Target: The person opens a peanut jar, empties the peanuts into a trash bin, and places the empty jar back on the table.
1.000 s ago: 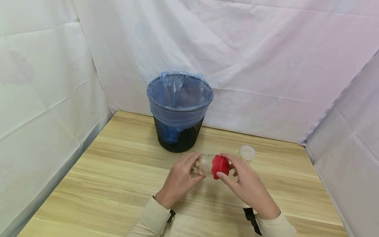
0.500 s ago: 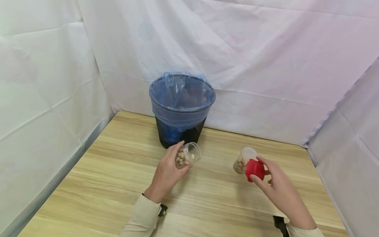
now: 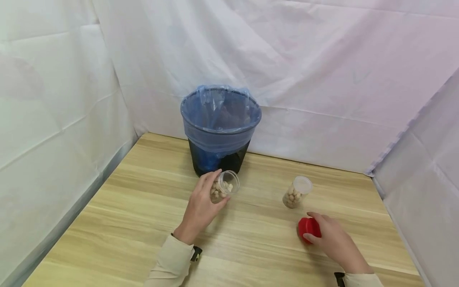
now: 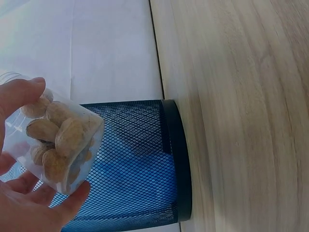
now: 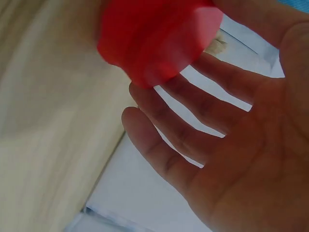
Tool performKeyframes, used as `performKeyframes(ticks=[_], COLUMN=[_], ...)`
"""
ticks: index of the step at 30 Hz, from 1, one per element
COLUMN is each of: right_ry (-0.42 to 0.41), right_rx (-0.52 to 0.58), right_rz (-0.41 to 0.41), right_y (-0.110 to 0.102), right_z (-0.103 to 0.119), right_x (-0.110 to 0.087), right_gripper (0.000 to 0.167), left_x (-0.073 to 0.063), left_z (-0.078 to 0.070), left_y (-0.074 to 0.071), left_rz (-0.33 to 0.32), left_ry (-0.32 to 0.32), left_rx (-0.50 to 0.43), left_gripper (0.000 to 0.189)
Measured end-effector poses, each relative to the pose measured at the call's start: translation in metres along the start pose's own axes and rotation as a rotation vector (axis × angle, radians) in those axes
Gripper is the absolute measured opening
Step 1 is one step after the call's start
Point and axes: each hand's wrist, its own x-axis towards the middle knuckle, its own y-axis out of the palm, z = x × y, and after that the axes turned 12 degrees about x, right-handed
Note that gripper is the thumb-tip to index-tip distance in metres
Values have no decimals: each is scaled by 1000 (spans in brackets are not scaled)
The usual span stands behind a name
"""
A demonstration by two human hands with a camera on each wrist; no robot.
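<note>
My left hand [image 3: 201, 205] grips a clear plastic jar [image 3: 229, 182] in front of the bin, tilted with its uncovered mouth toward the right. Peanuts in their shells [image 4: 63, 137] lie inside it, seen large in the left wrist view. My right hand [image 3: 335, 238] pinches a red scalloped lid [image 3: 309, 230] between thumb and fingers, low over the table on the right. In the right wrist view the red lid [image 5: 159, 41] sits at the fingertips, with the other fingers spread below it. A second clear jar [image 3: 296, 192] of peanuts stands upright just beyond the lid.
A black mesh bin [image 3: 219, 155] lined with a blue plastic bag [image 3: 220, 137] stands at the back of the wooden table [image 3: 150, 223]. White cloth [image 3: 305, 71] hangs behind the table and along both sides.
The red lid came off the jar in my left hand. My right hand carried it right, then down toward the table; my left hand drew the jar left and tilted its mouth up.
</note>
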Motion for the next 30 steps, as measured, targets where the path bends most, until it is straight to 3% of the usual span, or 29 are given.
performKeyframes(ticks=[8,15,18,25,30], right_ry=[6,-7,-51,-234,-337], right_rx=[-10,-20,-22,-73,-77], right_rz=[41,129,138,69,4], right_y=[3,-30,-51,-97,-127], right_z=[-5,7,23,77,118], right_x=[3,8,11,39,71], right_gripper=[63,59,52,45,46], left_x=[3,8,12,32,57], left_z=[2,-1,-6,-13,-16], left_y=[-2,-15,-23,-46,-66], left_rz=[-35,-62,-107,-260,-289], left_ry=[41,47,68,207,214], left_rx=[41,27,8,-14,-39], left_gripper=[88,88,89,87,81])
